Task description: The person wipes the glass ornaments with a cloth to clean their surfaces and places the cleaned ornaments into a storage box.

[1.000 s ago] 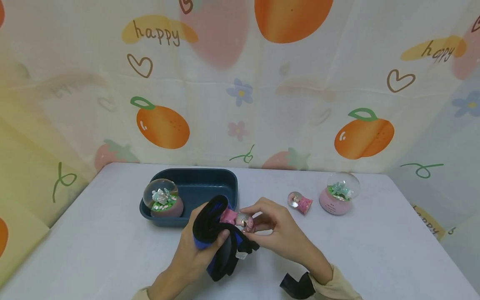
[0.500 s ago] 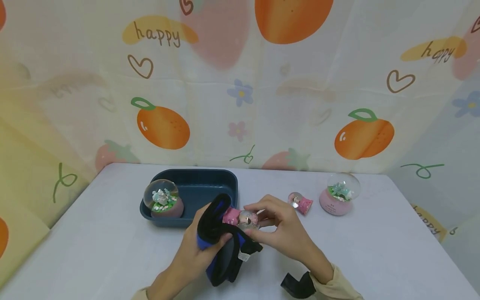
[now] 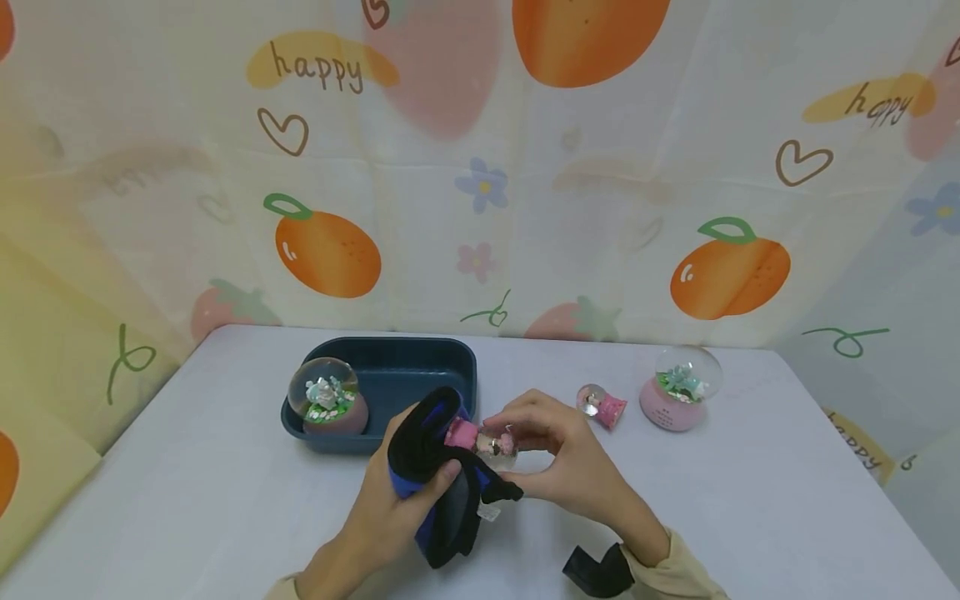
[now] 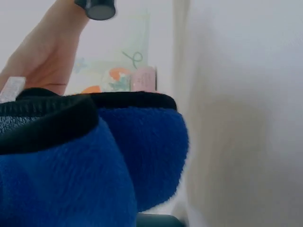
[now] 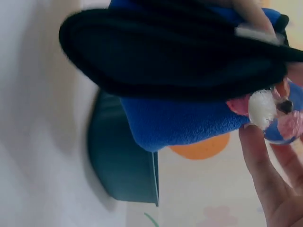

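My left hand [image 3: 382,508] grips a folded blue-and-black cloth [image 3: 423,442], its thumb pressing on the near fold. Blue plush and black edging of this cloth [image 4: 156,151] fill much of the left wrist view. A small snow globe [image 3: 495,448] with a pink base sticks out of the cloth's fold, lying on its side, base toward the left. My right hand [image 3: 558,450] holds its clear ball between thumb and fingers. Close up in the right wrist view, the small snow globe [image 5: 262,109] shows a white and pink figure inside; the cloth partly hides its base.
A dark teal tray [image 3: 412,367] stands behind my left hand, with a larger snow globe [image 3: 333,408] in its left end. Right of my hands, another small pink snow globe [image 3: 603,407] lies on its side beside an upright larger one [image 3: 675,400]. A patterned curtain [image 3: 577,208] hangs behind.
The small snow globe has turned in my right fingers, its pink part now at the upper right. Cloth and globe shifted slightly right, then a little back left.
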